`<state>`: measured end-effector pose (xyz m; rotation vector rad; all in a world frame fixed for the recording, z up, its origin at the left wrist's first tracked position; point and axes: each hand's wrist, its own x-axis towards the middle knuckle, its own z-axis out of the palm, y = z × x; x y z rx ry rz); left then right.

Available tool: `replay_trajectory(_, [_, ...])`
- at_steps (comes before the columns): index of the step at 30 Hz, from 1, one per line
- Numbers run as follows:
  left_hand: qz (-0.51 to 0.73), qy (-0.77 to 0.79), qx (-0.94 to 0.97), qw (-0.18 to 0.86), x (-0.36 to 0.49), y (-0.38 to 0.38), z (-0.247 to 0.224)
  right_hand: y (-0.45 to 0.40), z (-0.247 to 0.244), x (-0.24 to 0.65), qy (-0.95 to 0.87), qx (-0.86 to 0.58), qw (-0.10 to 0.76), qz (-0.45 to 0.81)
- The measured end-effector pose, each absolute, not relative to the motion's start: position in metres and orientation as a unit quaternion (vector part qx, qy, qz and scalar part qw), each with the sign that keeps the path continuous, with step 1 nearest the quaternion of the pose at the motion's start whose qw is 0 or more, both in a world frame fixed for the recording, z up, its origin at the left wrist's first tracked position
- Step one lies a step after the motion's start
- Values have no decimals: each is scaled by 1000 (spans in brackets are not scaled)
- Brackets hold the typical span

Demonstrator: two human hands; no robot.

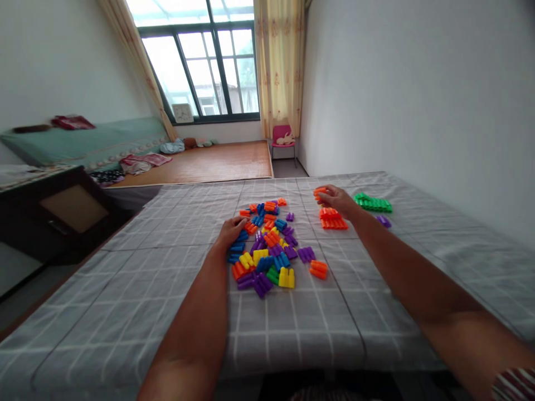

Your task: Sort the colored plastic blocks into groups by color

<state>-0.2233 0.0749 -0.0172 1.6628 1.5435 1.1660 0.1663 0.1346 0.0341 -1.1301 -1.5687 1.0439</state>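
A loose pile of ribbed plastic building blocks (271, 239) in orange, blue, yellow, purple and green lies on the cloth-covered table. At the pile's left edge is my left hand (232, 231), its fingers closed at an orange block (251, 228); part of the grip is hidden. My right hand (337, 201) pinches another orange block (320, 192) above a cluster of joined orange blocks (333, 223). To the right of that hand sits a green assembly of joined blocks (374, 204), with a purple block (383, 221) just in front of it.
A grey checked cloth (167, 312) covers the table. One orange block (318, 269) and a purple block (306, 254) lie right of the pile. Beyond are a low wooden bed (217, 161), a pink chair (281, 133) and a window. A white wall runs along the right.
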Motion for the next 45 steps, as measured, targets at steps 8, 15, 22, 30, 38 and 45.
replay_trajectory(8, [417,593,634,270,-230,81,-24,138,-15,271,-609,-596,421,310])
replay_trajectory(15, [412,596,636,266,-233,82,-26,139,-36,276,-714,-594,312,197])
replay_trajectory(22, [410,599,635,266,-232,82,-25,137,-35,277,-691,-607,319,230])
replay_trajectory(30, [421,596,619,291,-224,77,-18,130,-11,263,-701,-629,314,118])
replay_trajectory(38, [439,576,621,301,-225,79,-23,143,18,116,-847,-470,232,87])
replay_trajectory(45, [450,568,619,301,-227,85,-35,202,8,41,-846,-504,160,58])
